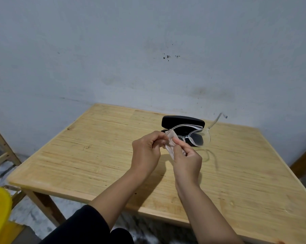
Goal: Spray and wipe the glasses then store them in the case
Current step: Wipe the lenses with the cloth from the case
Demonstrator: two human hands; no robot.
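- Left grip pinches the clear glasses at 1 end, above the bench.
- Right grip presses a pale cloth onto 1 lens.
- Black case lies open just behind.

both hands raised together above the table, fingers pinched.

the left hand is curled, back toward the camera, thumb and fingertips closed at its upper right. the right hand sits just beside it, thumb and forefinger pinched and pointing up-left toward the left hand's fingertips. both forearms are bare and reach in from the lower edge; a dark sleeve covers the left upper arm.
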